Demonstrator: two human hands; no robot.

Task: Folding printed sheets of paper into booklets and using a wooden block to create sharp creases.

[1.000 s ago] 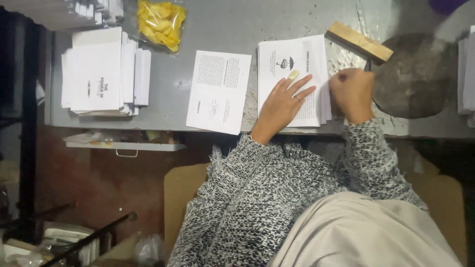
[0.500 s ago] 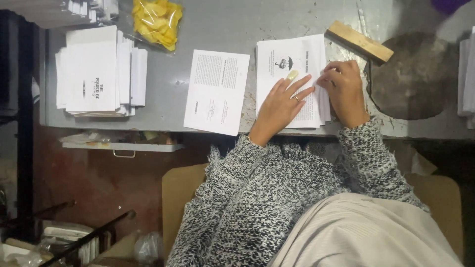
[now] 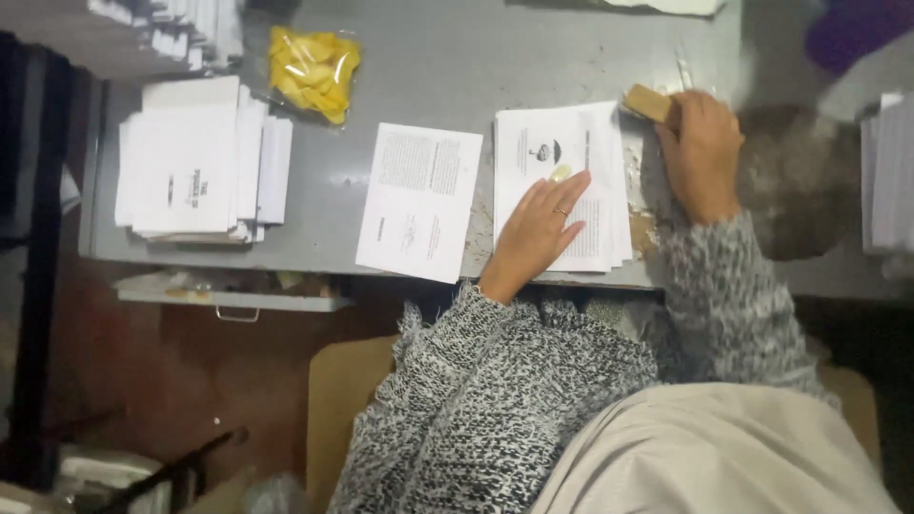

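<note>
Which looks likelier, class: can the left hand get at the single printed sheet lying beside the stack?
Probably yes. The left hand rests flat on the paper stack, and the single sheet lies right beside it on bare table, with nothing between them.

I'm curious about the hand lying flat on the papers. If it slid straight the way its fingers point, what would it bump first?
Probably the small yellowish piece lying on the paper stack, right at the left hand fingertips; beyond it, only printed paper.

Print or bindery workshop: grey metal worktable (image 3: 533, 57), stacks of printed leaflets (image 3: 195, 162), worn scuffed surface.
</note>
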